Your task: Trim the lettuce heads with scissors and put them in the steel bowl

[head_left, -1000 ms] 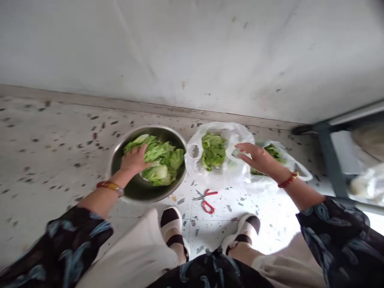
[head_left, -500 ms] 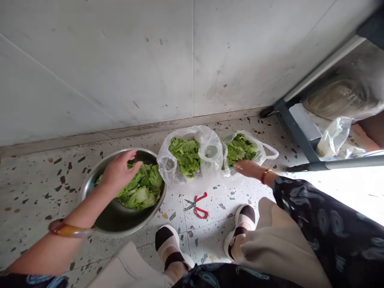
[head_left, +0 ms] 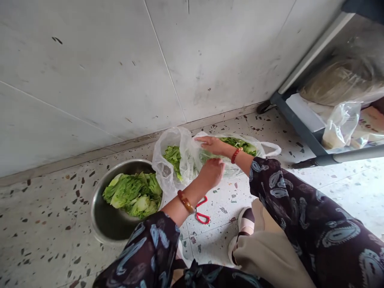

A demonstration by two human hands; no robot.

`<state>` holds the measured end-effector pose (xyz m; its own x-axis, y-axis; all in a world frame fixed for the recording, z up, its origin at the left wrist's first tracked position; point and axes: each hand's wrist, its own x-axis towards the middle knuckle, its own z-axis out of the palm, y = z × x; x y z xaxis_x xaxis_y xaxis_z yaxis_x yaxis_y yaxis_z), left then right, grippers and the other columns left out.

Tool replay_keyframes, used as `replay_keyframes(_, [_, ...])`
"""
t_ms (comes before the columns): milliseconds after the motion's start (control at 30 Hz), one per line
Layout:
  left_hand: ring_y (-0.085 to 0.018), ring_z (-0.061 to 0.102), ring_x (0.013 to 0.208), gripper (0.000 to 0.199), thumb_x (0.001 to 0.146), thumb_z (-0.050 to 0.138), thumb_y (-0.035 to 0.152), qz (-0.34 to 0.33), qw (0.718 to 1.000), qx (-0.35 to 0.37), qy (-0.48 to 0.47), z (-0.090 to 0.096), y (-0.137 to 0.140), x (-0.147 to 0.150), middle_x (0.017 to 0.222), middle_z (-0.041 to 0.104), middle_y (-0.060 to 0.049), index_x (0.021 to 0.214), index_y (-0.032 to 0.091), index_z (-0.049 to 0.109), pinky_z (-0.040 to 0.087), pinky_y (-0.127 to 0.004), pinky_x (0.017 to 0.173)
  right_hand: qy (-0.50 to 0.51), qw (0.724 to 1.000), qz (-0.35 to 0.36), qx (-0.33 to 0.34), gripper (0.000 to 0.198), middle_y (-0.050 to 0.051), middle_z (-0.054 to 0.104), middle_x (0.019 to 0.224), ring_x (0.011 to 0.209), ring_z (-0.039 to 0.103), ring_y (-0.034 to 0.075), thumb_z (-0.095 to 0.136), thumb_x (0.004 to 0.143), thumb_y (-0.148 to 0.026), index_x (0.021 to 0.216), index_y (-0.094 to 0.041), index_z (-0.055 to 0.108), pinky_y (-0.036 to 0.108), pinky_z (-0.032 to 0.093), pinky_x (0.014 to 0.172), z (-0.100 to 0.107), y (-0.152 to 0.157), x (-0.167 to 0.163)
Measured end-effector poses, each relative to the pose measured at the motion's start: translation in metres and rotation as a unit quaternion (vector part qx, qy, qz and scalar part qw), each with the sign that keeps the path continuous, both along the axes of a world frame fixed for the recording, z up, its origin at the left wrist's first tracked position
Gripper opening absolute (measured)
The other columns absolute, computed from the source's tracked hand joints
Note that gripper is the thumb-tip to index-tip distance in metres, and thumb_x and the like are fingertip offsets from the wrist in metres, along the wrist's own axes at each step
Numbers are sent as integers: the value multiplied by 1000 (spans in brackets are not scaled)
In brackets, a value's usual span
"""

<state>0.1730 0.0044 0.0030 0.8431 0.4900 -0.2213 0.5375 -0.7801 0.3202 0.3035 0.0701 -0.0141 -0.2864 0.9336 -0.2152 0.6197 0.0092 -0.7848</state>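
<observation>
My left hand (head_left: 211, 173) is closed at the near edge of the right clear plastic bag (head_left: 260, 145), pinching its film. Above it, my right hand (head_left: 212, 145) lies with fingers stretched out on the same bag's film, near its left end. Leafy lettuce (head_left: 232, 141) shows inside that bag, partly covered by my hands. Against it on the left stands another plastic bag (head_left: 160, 154), its mouth gaping, with lettuce (head_left: 174, 160) inside. Red-handled scissors (head_left: 203, 218) lie on the floor below my left wrist, their blades hidden behind it.
A steel basin (head_left: 96, 212) holding lettuce (head_left: 135, 194) stands on the speckled floor at left. Behind everything runs a grey wall (head_left: 120, 80). A wheeled cart (head_left: 300, 124) with bagged goods is at right. My shoes are close below the scissors.
My left hand has moved right from over the basin to the right bag and closed there. My right hand has shifted left and up onto the bag's film. The view has shifted slightly.
</observation>
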Motion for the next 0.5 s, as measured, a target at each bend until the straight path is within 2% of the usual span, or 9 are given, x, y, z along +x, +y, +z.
replay_keyframes(33, [-33, 70, 111, 34, 98, 44, 7, 39, 999, 10, 7, -3, 7, 4, 118, 73, -20, 115, 14, 73, 53, -47, 101, 2, 1000, 4, 2, 48, 2, 63, 153, 139, 58, 22, 49, 102, -19, 148, -26, 64, 38, 44, 121, 4, 5, 5])
replay_keyframes(100, [-37, 68, 118, 42, 102, 40, 11, 88, 996, 22, 19, -7, 17, 4, 127, 70, -25, 136, 8, 64, 52, -50, 102, 13, 1000, 13, -12, 45, 3, 70, 144, 132, 65, 22, 50, 102, -18, 143, -26, 69, 39, 48, 117, 8, 9, 18])
replay_keyframes(167, [-38, 69, 117, 48, 103, 43, 16, 96, 995, 12, 34, -7, 16, -2, 125, 71, -26, 148, 6, 54, 52, -51, 100, 9, 999, 7, -34, 43, 4, 74, 137, 118, 72, 20, 48, 106, -19, 142, -26, 69, 36, 56, 108, 7, 4, 36])
replay_keyframes(233, [-35, 72, 110, 49, 103, 48, 21, 99, 994, -17, 53, -7, 8, -12, 118, 74, -23, 151, 9, 52, 54, -48, 96, -51, 998, 2, -42, 42, 7, 74, 136, 113, 75, 19, 44, 109, -21, 142, -25, 69, 35, 59, 103, 2, -9, 56])
replay_keyframes(333, [-34, 75, 103, 48, 104, 50, 26, 118, 987, -78, 75, -11, -7, -23, 112, 77, -20, 149, 12, 55, 56, -44, 88, -152, 985, 46, -72, 36, 10, 78, 129, 109, 77, 23, 47, 108, -20, 128, -22, 77, 39, 61, 99, -15, -41, 78])
replay_keyframes(400, [-33, 76, 101, 48, 103, 52, 26, 159, 977, -130, 61, -18, -11, -25, 107, 78, -18, 149, 12, 55, 57, -42, 85, -161, 974, 110, -116, 25, 7, 83, 112, 95, 79, 21, 59, 102, -19, 112, -24, 82, 36, 64, 88, -30, -69, 79])
replay_keyframes(467, [-30, 76, 93, 53, 102, 55, 26, 232, 950, -211, 13, -29, -8, -22, 97, 77, -14, 153, 12, 49, 58, -39, 81, -165, 959, 175, -149, 17, 4, 84, 94, 82, 78, 19, 71, 92, -15, 99, -24, 84, 30, 63, 79, -45, -98, 70])
replay_keyframes(500, [-27, 76, 86, 57, 102, 55, 26, 283, 923, -260, -24, -35, -4, -19, 92, 76, -11, 156, 12, 44, 58, -37, 76, -170, 952, 199, -159, 15, 4, 83, 87, 79, 78, 19, 73, 88, -13, 93, -22, 83, 30, 63, 76, -52, -112, 63])
